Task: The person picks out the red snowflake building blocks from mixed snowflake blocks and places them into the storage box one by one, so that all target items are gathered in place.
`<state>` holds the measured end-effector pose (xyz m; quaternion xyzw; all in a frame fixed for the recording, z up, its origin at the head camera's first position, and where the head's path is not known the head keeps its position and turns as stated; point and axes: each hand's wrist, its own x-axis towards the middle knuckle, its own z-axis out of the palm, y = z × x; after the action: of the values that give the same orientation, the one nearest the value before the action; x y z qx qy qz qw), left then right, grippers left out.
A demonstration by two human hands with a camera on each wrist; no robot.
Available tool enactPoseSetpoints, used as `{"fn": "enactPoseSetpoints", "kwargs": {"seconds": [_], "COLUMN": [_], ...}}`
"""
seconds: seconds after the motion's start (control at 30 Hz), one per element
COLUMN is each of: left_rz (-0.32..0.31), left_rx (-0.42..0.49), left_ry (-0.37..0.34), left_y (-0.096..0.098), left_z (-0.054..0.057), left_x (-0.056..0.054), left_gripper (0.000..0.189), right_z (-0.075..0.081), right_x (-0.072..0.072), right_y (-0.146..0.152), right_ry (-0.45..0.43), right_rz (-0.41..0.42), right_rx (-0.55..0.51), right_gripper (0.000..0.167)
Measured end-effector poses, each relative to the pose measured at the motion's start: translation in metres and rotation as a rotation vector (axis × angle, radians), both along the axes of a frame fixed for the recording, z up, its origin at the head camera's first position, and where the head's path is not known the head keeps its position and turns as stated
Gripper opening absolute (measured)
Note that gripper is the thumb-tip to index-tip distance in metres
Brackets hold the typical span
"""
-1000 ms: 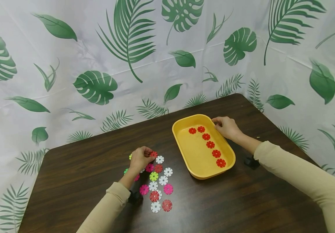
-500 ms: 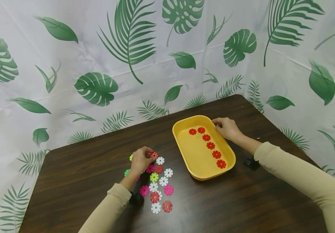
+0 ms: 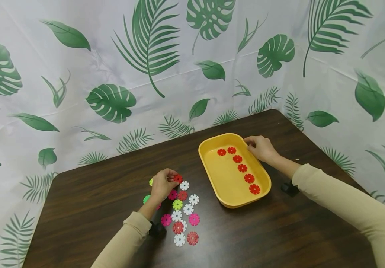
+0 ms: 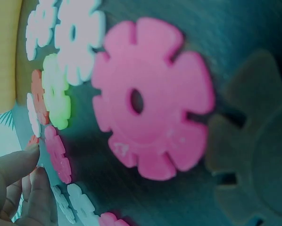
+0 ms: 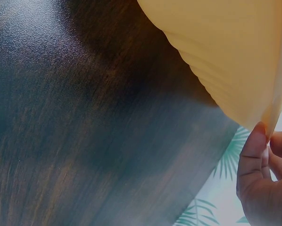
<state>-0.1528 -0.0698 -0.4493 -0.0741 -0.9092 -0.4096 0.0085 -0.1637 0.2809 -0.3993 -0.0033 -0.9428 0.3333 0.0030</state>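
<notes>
My left hand [image 3: 161,184] is at the far side of a loose spread of flower-shaped discs, its thumb and fingers pinching a red disc [image 3: 178,179]. Only a sliver of that red disc shows past the thumb in the left wrist view. A white disc [image 3: 184,185] lies right beside it. With thumb and fingers, my right hand [image 3: 262,148] grips the right rim of a yellow tray [image 3: 212,178], also seen in the right wrist view. Several red discs [image 3: 242,168] lie inside the tray, in a line along its right side and bending left at the far end.
Around the left hand lie more discs: a yellow-green disc [image 3: 177,204], a pink disc [image 3: 194,219], white ones and a red disc [image 3: 192,238] nearest me. Some are partly hidden by the left hand and wrist. The dark wooden table [image 3: 105,193] meets a leaf-print curtain [image 3: 165,74].
The view has shifted very slightly. Both hands stay in place, the left on the red disc and the right on the tray rim.
</notes>
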Motion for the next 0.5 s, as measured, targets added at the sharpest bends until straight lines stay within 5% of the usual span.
{"fn": "enactPoseSetpoints", "kwargs": {"seconds": [0.5], "left_rz": [0.042], "left_rx": [0.084], "left_ry": [-0.054], "left_y": [0.0025], "left_z": [-0.0007], "left_x": [0.0006], "left_gripper": [0.021], "right_z": [-0.0011], "right_x": [0.0004], "right_y": [0.0014], "right_ry": [0.011], "right_rz": [0.014], "right_rx": [-0.007], "right_gripper": [0.032]}}
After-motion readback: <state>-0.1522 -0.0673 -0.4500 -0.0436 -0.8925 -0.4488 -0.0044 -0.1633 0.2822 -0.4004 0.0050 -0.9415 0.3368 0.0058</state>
